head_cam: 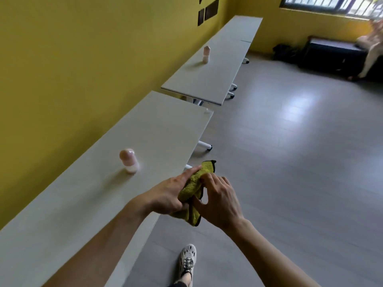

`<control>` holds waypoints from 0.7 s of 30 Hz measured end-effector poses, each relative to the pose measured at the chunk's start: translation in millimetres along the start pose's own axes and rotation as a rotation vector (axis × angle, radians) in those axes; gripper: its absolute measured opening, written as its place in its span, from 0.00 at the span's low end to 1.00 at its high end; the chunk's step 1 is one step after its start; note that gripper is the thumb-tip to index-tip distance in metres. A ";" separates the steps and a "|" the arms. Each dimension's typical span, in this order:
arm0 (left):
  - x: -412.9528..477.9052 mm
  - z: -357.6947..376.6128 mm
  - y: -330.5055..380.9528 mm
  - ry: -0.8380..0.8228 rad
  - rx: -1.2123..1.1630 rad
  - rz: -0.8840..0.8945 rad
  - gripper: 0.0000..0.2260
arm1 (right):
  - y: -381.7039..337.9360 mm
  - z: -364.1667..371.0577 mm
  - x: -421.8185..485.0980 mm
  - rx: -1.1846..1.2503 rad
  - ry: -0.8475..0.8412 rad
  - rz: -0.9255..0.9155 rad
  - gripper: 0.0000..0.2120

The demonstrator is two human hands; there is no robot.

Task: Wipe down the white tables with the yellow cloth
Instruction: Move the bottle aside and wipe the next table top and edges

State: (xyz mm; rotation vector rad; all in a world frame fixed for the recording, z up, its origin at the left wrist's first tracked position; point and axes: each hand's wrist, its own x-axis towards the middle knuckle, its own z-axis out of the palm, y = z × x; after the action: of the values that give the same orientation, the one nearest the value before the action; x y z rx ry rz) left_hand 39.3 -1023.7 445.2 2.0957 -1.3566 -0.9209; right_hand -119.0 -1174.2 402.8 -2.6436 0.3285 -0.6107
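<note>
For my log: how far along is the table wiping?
Done: nothing visibly wiped. In hand: left hand and right hand grip the crumpled yellow terry cloth beside the near white table. Left: that table and the farther white table, pink bottles on both.

Both hands are bunched up on the yellow cloth [193, 189] right over the edge of the near white bench [103, 183]: left hand [167, 195] gripping one side, right hand [219, 201] pinching the other. Pinkish bottle [129, 160] stands on that bench, another bottle [206, 54] on the next bench [207, 79] along the yellow wall [72, 59].
</note>
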 end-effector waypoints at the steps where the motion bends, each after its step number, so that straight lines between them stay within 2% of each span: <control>1: 19.8 -9.8 0.3 -0.007 0.003 0.010 0.56 | 12.6 -1.4 16.3 -0.016 0.000 -0.006 0.22; 5: 97.6 -50.9 2.2 0.007 0.102 0.039 0.46 | 73.2 -13.3 77.9 -0.122 0.032 -0.038 0.12; 7: 132.4 -74.2 -0.4 0.126 0.107 0.008 0.40 | 103.8 -25.0 105.5 -0.110 0.057 0.028 0.11; 11: 196.6 -111.1 -18.2 0.336 -0.217 -0.058 0.27 | 165.9 -47.2 159.4 -0.049 0.028 0.152 0.07; 14: 253.6 -124.2 -20.3 0.343 -0.517 -0.044 0.17 | 222.6 -49.2 202.1 0.094 -0.072 0.243 0.10; 17: 304.3 -140.7 -7.5 0.344 -0.601 -0.037 0.13 | 272.7 -49.4 242.3 0.190 -0.259 0.322 0.04; 18: 322.9 -147.6 -2.3 0.332 -0.595 -0.033 0.13 | 288.6 -51.7 257.6 0.185 -0.332 0.302 0.08; 19: 342.0 -154.7 4.1 0.304 -0.558 -0.032 0.12 | 302.8 -54.8 274.2 0.160 -0.400 0.251 0.17; 21: 376.6 -169.4 13.4 0.246 -0.433 -0.037 0.11 | 318.1 -58.4 312.0 0.225 -0.431 0.197 0.29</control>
State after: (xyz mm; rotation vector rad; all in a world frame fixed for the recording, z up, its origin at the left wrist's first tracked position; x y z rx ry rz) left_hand 265.1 -1369.2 461.5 1.8309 -0.9031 -0.8490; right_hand 84.7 -1574.0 426.6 -2.4050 0.3592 -0.0069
